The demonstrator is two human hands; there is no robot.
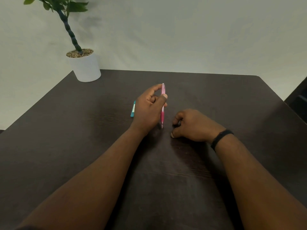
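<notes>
Pink in the left hand [147,110], gripping a mechanical pencil [162,113] upright between thumb and curled fingers, tip down at the dark surface [216,97], resting the right hand [192,125] just beside it with fingers loosely curled and idle, leaving a teal case [133,109], label too small to read, behind the left hand.

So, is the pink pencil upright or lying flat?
Roughly upright: the left hand pinches the pencil near its middle, tip pointing down at the table.

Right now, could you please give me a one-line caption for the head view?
Left hand holds a pink mechanical pencil tip-down over the dark table; right hand rests curled alongside, teal case nearby.
</notes>
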